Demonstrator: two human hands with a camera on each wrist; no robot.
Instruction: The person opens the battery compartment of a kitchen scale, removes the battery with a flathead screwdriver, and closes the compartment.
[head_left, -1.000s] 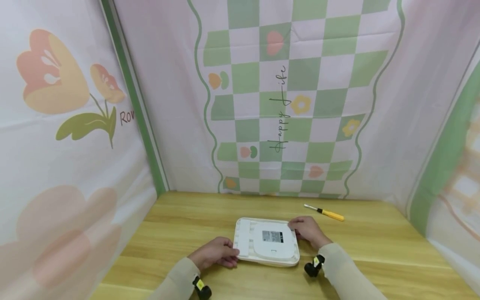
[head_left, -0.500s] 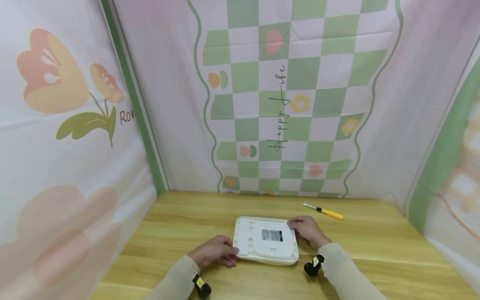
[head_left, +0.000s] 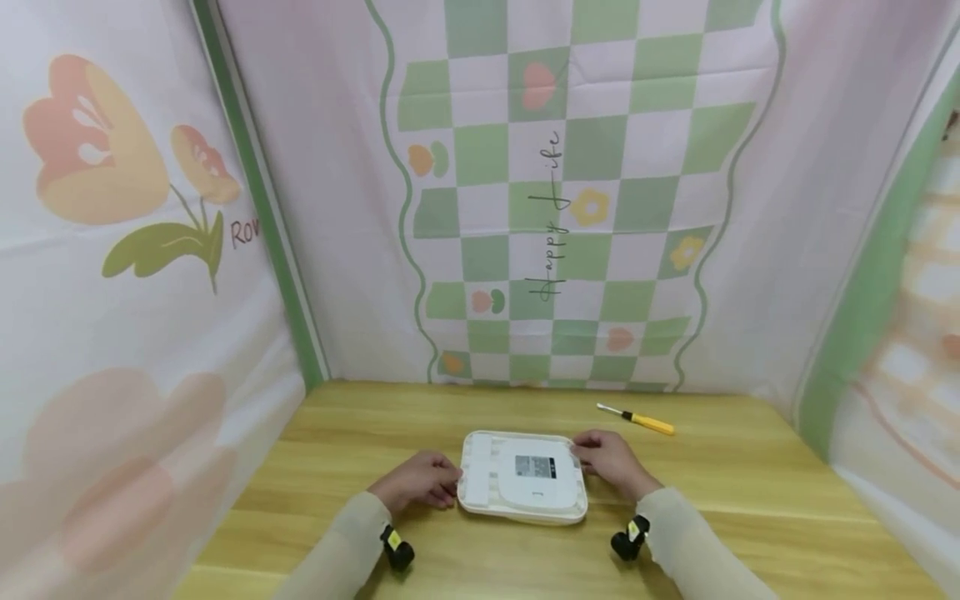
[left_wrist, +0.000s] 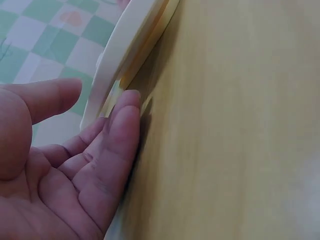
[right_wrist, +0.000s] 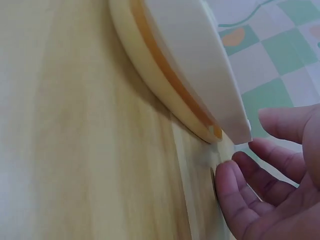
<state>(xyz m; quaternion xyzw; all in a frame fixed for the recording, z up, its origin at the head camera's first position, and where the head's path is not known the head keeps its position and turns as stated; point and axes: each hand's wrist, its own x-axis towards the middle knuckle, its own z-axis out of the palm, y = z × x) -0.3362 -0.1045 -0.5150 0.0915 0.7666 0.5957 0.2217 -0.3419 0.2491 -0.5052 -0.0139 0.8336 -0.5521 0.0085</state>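
A flat white device (head_left: 480, 471) with rounded corners lies on the table, a printed label (head_left: 536, 467) on its raised face-up panel. From the side, the right wrist view shows an orange strip between its white upper part (right_wrist: 195, 45) and its cream lower part. My left hand (head_left: 422, 480) is at the left edge; the left wrist view has the thumb apart from the rim and the fingers (left_wrist: 122, 125) beside and below it. At the far right corner is my right hand (head_left: 609, 457), thumb and fingers spread around the corner, fingers loosely bent. Contact there is hard to tell.
Behind the device, to the right, lies a screwdriver (head_left: 647, 422) with a yellow handle. Printed fabric walls (head_left: 547, 250) stand at the back and both sides of the wooden table (head_left: 390, 417). A small black camera sits on each wrist.
My left hand has moved up along the device's left edge from its near corner. The device has shifted slightly left in view, along with the whole scene. My right hand stays at the far right corner.
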